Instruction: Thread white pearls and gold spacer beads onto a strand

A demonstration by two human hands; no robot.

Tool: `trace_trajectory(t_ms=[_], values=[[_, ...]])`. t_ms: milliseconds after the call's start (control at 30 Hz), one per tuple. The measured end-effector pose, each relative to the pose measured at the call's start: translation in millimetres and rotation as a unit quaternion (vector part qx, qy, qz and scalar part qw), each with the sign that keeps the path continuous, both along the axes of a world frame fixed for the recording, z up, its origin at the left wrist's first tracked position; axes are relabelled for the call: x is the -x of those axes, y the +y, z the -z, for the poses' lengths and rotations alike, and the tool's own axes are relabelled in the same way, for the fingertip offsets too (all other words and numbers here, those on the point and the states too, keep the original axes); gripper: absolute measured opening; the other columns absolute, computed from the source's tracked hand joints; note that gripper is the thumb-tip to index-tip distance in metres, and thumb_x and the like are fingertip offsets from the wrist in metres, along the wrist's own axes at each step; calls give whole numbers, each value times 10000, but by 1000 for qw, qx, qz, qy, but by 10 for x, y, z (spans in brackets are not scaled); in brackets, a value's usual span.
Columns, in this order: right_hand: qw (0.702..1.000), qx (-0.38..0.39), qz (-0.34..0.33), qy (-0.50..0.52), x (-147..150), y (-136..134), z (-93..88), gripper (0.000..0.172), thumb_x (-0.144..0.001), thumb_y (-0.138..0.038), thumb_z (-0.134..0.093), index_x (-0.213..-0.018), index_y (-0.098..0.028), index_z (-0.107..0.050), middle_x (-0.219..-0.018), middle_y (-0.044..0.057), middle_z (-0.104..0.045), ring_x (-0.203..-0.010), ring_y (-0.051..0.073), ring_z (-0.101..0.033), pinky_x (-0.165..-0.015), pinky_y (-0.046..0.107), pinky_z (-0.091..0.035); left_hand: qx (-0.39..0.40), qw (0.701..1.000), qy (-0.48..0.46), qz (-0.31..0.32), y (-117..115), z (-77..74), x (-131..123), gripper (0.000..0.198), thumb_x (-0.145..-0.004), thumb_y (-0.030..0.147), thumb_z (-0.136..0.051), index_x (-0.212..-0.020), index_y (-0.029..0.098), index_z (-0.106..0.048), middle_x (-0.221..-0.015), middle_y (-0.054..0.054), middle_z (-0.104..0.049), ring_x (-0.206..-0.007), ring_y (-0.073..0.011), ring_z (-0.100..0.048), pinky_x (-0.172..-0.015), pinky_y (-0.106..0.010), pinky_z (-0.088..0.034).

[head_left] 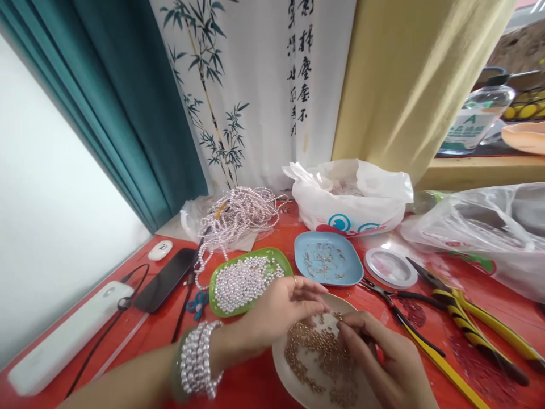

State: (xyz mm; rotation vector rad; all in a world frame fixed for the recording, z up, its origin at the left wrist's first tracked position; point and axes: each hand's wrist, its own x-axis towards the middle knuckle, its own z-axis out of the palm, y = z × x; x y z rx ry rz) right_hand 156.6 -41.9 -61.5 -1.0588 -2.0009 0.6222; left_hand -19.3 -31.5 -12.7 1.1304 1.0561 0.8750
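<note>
loosely, the left hand [286,307] hangs uncurled; the right hand [383,355] is pinched at its tips, whether around a bead i cannot tell. below both hands, gold beads [313,342] lie on a pale plate [279,364]; beyond the left hand sits a green tray [212,295].

Beads [313,339] on plate [281,366], pliers [453,309] right, trays [351,264] behind.

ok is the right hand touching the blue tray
Apart: the head view shows red tabletop and the cream plate's rim between the right hand and the blue tray.
</note>
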Motion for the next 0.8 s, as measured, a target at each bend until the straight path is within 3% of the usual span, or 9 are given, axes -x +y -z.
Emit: trace_trajectory(t_ms=[100, 167, 267, 367, 467, 600, 700, 800], values=[[1000, 3, 0, -6, 6, 9, -8, 227, -857, -275, -399, -673, -203, -509, -535, -21, -538, -445, 105, -496, -428, 187, -404, -103, 975, 189, 49, 91, -105, 342, 181, -744, 212, -570, -908, 157, -624, -923, -72, -640, -865, -185, -575, -784, -333, -433], [1000, 6, -4, -15, 11, 15, -20, 228, -858, -281, -393, -679, -203, -511, -543, -14, -549, -448, 109, -501, -428, 192, -411, -196, 913, 349, 75, 156, -140, 629, 153, -737, 179, -565, -873, 187, -634, -1004, -56, -613, -976, -205, -525, -881, -362, -372], [1000, 4, -14, -20, 10, 20, -23, 227, -854, -285, -397, -677, -205, -514, -535, -12, -552, -436, 111, -502, -414, 194, -414, -229, 824, 503, 126, 220, -119, 1007, 250, -709, 165, -588, -956, 200, -603, -1097, -63, -557, -1077, -235, -442, -930, -387, -317], [1000, 3, -16, -17, -2, 19, -9, 213, -843, -282, -416, -672, -209, -521, -524, -19, -554, -422, 107, -500, -405, 190, -416, -250, 785, 544, 158, 221, -59, 1211, 229, -708, 129, -553, -924, 195, -596, -1074, -53, -539, -1044, -214, -456, -898, -337, -340], [1000, 8, -16, -21, -14, 16, 0, 205, -841, -283, -425, -673, -213, -519, -519, -26, -551, -419, 104, -502, -409, 185, -420, -256, 784, 539, 174, 189, -49, 1271, 231, -682, 36, -469, -803, 177, -607, -956, -38, -574, -935, -176, -509, -850, -287, -363], [999, 16, -13, -29, -17, 20, -3, 209, -845, -294, -419, -679, -215, -518, -512, -27, -549, -416, 107, -505, -399, 184, -416, -251, 771, 549, 203, 153, -169, 1274, 221, -667, 44, -448, -725, 183, -610, -833, -23, -597, -870, -173, -516, -799, -271, -374], [999, 18, -16, -27, -12, 26, -6, 218, -846, -298, -414, -674, -215, -517, -506, -27, -544, -409, 107, -500, -398, 186, -417, -243, 745, 587, 201, 148, -285, 1233, 177, -677, 168, -527, -832, 193, -608, -887, -30, -579, -883, -204, -506, -765, -283, -375], [999, 20, -20, -28, -8, 27, -4, 223, -850, -298, -405, -674, -215, -515, -514, -22, -549, -418, 111, -509, -405, 190, -422, -238, 717, 624, 199, 173, -315, 1137, 461, -627, 224, -585, -1082, 190, -519, -1071, -73, -519, -880, -235, -507, -696, -288, -378]])
